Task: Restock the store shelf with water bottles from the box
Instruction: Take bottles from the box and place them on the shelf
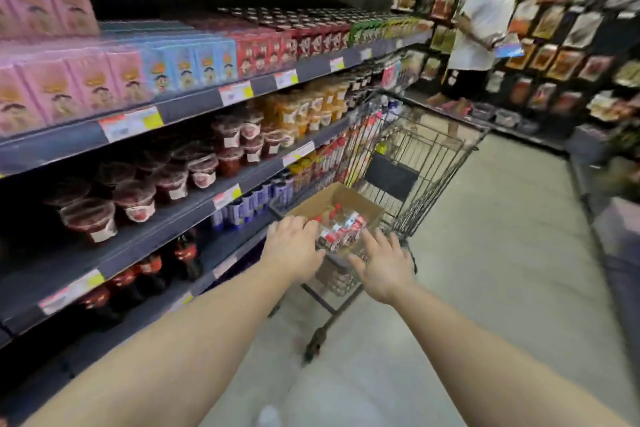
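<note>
A brown cardboard box (341, 199) sits in the near end of a wire shopping cart (426, 163). Inside it lie several clear water bottles (341, 227) with red caps and red-white labels. My left hand (292, 246) rests at the box's near left corner, fingers curled over the edge. At the near right edge my right hand (384, 263) hovers with fingers spread, holding nothing. The store shelf (180, 218) runs along the left, stocked with boxes, jelly cups and dark soda bottles. The picture is motion-blurred.
A person in a white shirt (481, 21) stands at the far end of the aisle beyond the cart. Racks of packaged snacks (568, 45) line the right side. Grey floor (485, 270) stretches to the right of the cart.
</note>
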Tool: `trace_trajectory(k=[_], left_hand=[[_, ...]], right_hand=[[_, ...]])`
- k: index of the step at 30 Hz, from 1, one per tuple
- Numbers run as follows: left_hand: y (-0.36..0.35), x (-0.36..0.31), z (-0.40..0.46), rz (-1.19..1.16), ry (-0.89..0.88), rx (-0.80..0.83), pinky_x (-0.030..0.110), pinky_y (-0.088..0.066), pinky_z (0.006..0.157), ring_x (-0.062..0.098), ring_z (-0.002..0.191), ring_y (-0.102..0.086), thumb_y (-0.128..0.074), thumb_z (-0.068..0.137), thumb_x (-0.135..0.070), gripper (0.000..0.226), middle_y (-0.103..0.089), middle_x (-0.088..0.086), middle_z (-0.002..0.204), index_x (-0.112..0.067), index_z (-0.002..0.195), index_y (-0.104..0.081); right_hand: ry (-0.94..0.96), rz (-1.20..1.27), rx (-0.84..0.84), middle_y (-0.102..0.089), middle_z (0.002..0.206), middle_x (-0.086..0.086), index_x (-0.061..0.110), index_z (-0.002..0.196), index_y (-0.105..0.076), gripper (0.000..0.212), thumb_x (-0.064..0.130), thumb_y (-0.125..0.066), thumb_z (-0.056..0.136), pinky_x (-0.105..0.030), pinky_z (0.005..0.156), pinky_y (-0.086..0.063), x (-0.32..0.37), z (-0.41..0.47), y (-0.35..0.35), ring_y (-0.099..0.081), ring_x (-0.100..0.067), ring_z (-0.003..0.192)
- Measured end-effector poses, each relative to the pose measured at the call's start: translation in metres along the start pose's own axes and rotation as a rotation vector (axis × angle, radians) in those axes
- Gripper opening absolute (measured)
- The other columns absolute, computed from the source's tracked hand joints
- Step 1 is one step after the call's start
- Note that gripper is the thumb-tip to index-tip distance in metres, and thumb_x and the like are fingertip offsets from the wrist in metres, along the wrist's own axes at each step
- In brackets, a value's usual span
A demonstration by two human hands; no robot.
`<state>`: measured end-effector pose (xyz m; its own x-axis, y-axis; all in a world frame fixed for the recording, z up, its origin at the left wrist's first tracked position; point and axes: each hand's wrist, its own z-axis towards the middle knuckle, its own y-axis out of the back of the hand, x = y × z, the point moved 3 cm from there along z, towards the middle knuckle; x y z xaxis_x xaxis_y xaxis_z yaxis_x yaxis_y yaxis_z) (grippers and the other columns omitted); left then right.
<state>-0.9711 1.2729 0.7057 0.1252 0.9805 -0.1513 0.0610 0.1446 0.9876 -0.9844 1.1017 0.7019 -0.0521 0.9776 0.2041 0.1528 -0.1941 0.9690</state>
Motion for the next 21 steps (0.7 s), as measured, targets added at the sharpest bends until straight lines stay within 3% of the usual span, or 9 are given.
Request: trace_trajectory(k=[8,11,21], left_hand=[[0.016,0.025,0.179,-0.027,-0.037,-0.01,0.046,-0.028,0.112,0.027,0.134,-0.036,-0.046,0.092,-0.053,0.059,-0.046,0.003,0.142,-0.02,0.14,-0.041],[0.018,0.032,0.226,-0.042,-0.02,0.0,0.045,-0.028,0.113,0.026,0.136,-0.035,-0.045,0.092,-0.053,0.06,-0.044,0.003,0.144,-0.019,0.141,-0.039],[-0.037,0.067,0.335,-0.054,0.257,0.074,0.043,-0.024,0.116,0.026,0.142,-0.028,-0.041,0.094,-0.056,0.066,-0.032,0.003,0.155,-0.021,0.148,-0.031]], right_hand=[[-0.043,-0.022,-0.034,-0.009,0.163,-0.004,0.027,0.154,-0.011,0.068,0.059,-0.028,0.097,-0.049,0.121,-0.008,-0.017,0.181,0.033,-0.004,-0.029,0.15],[-0.034,-0.021,0.023,-0.005,0.163,-0.005,0.027,0.154,-0.008,0.068,0.058,-0.027,0.097,-0.048,0.122,-0.005,-0.017,0.231,0.037,-0.001,-0.03,0.15],[0.125,-0.03,0.245,-0.004,0.163,-0.003,0.029,0.154,-0.009,0.067,0.058,-0.027,0.097,-0.047,0.121,-0.005,-0.037,0.398,-0.012,-0.001,-0.026,0.15]])
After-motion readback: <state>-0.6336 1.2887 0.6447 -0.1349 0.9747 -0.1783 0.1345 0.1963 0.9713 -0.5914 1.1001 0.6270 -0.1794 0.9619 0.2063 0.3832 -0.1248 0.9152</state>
